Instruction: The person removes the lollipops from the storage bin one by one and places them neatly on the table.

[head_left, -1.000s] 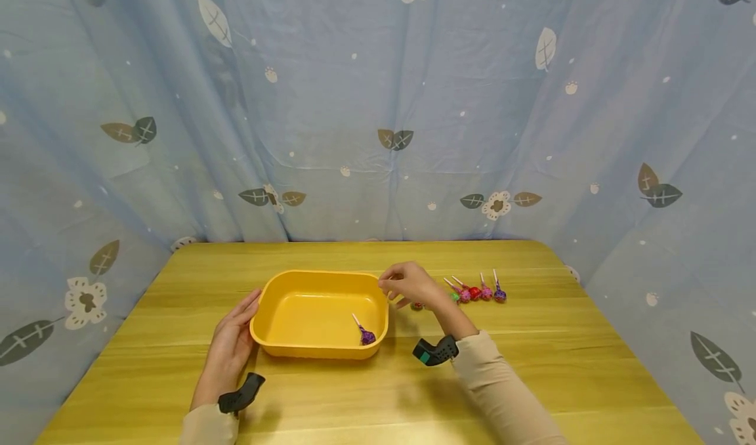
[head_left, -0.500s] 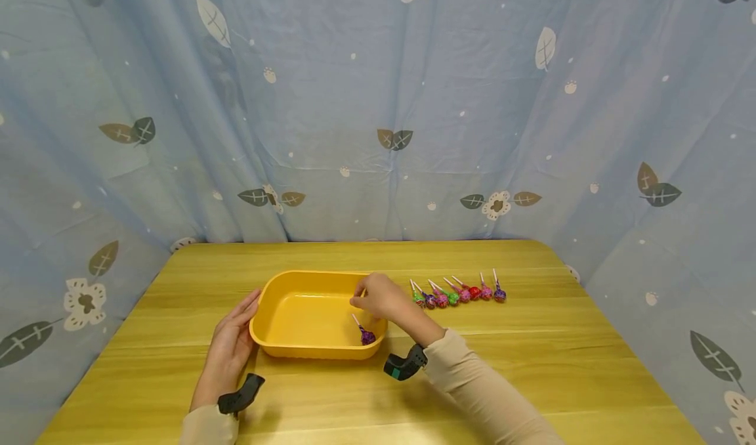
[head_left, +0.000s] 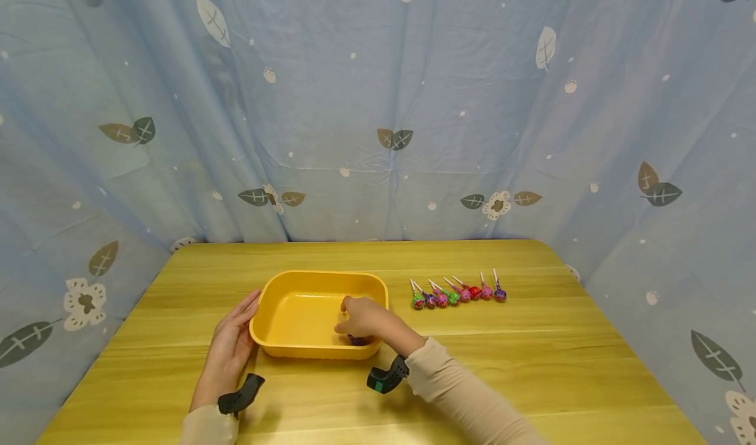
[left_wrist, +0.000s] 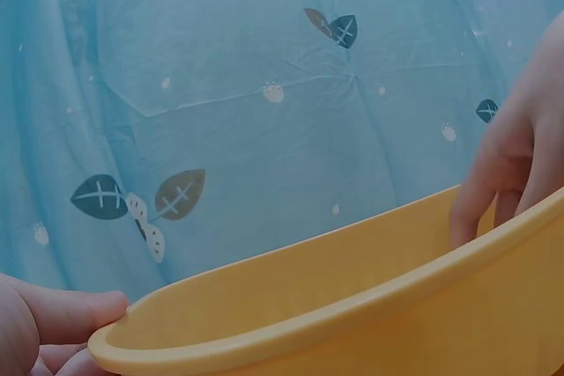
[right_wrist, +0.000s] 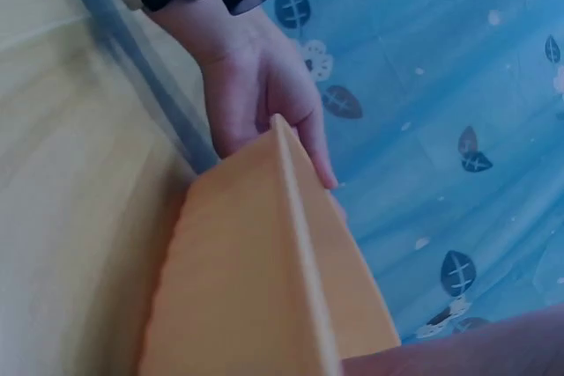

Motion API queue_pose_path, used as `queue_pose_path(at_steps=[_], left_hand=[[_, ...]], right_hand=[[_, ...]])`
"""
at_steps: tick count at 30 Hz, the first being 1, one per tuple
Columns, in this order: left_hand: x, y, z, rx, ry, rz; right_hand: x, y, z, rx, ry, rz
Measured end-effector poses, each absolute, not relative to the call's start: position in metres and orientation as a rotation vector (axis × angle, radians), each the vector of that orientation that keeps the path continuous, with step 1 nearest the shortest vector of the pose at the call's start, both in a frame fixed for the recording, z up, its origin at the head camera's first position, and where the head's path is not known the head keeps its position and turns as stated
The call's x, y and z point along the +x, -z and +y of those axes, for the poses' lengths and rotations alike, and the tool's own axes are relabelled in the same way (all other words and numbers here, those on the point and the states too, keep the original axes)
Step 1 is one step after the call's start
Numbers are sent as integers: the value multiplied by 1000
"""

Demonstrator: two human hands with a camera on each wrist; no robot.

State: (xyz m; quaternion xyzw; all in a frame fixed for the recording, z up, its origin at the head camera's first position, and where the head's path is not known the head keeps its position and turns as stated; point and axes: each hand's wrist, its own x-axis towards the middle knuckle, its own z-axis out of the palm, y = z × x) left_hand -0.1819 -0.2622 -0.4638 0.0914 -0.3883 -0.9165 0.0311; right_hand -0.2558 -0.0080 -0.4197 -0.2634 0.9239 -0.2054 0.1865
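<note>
A yellow plastic basin (head_left: 295,352) stands on the table. My left hand (head_left: 233,343) grips its left end. In the left wrist view the thumb (left_wrist: 84,313) lies at the rim with other fingers below, and the right wrist view shows this hand (right_wrist: 264,99) around the basin's corner. My right hand (head_left: 366,317) reaches down inside the basin's right half, over a purple-wrapped lollipop (head_left: 357,340) that it partly covers. Its thumb and forefinger look apart from above. The basin wall hides the fingertips in the left wrist view, so a hold on the lollipop cannot be made out.
Several wrapped lollipops (head_left: 453,298) in green, purple, pink and red lie in a row to the right of the basin, sticks pointing away. The wooden table (head_left: 531,366) ends at a blue patterned curtain (head_left: 366,104) behind it and at the sides.
My right hand has moved left from the basin's right rim and down into it, over the lollipop, uncovering the left end of the row. The left hand has stayed put.
</note>
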Motion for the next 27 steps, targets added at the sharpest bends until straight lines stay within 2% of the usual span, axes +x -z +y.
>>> queue_pose_path(at_steps=[10,27], left_hand=[[-181,465,-262,255,2825,-1186],[-181,461,-261,344,2823,-1249]], right_hand=[[-260,433,-8,-657,995,2238],[-266,437,-6,-596,1213,1864]])
